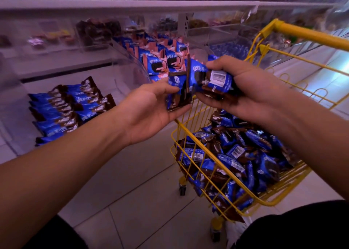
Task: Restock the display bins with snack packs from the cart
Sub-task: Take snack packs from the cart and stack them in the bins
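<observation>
My right hand (245, 90) grips a bunch of blue-and-brown snack packs (215, 78) above the yellow wire cart (294, 197). My left hand (151, 111) is palm-up beside it, fingers closed on one or two of the same packs (177, 97). The cart holds a heap of several more blue-and-brown packs (245, 160). At the left, a clear display bin (15, 105) holds tidy rows of these packs (66, 111). Behind my hands, another clear bin (130, 56) holds blue-and-pink packs (160, 60).
The cart's yellow handle (311, 34) crosses the upper right. Shelves with further clear bins of assorted snacks (98, 29) run along the back. Grey floor tiles (132, 192) lie below my arms, and the cart's wheel (182, 188) rests on them.
</observation>
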{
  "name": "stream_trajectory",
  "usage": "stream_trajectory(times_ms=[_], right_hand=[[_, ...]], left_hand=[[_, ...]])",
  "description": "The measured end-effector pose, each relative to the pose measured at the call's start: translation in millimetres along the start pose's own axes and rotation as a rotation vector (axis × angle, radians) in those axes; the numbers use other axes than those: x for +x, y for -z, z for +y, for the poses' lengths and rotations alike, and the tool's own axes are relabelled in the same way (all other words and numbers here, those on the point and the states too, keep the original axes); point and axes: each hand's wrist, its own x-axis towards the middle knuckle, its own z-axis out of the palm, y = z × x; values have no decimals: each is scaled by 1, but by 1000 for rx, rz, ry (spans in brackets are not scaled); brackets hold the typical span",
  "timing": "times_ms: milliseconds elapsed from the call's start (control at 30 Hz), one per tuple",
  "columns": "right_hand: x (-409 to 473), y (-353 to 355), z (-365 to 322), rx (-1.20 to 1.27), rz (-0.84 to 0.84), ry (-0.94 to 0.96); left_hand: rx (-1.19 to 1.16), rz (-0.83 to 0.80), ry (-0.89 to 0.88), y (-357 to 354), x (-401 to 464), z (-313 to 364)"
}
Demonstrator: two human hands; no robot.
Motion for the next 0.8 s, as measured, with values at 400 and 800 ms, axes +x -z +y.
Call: stream_trajectory(times_ms=[400,800], right_hand=[[-3,-20,21,78,59,-36],[-3,-9,5,-135,141,184]], left_hand=[[278,-33,-239,2,-9,-6],[476,184,-262,28,-16,10]])
